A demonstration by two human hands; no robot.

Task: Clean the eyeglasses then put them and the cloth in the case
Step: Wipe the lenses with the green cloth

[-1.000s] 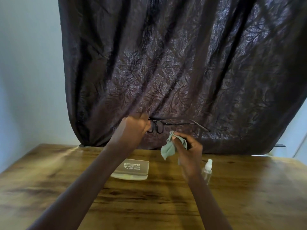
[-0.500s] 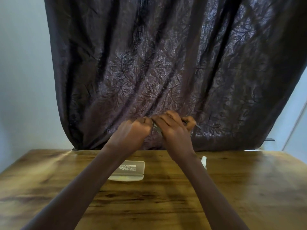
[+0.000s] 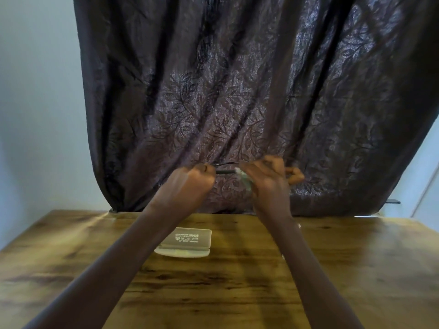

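Observation:
Both hands are raised in front of the dark curtain, above the far part of the table. My left hand is closed on one end of the dark-framed eyeglasses, of which only thin black bars show between the hands. My right hand pinches the pale green cloth around the glasses; just a small edge of cloth shows by the fingers. The lenses are hidden. A grey case lies open on the wooden table below, its printed lid facing up.
The wooden table stretches toward me under both forearms. A dark leaf-patterned curtain hangs right behind the table's far edge. My right forearm covers nearly all of the small spray bottle, leaving a white bit showing.
My right hand rose with the cloth and closed onto the glasses held by my left hand. It has since slid right along them, baring the frame between the hands. The view shifted slightly.

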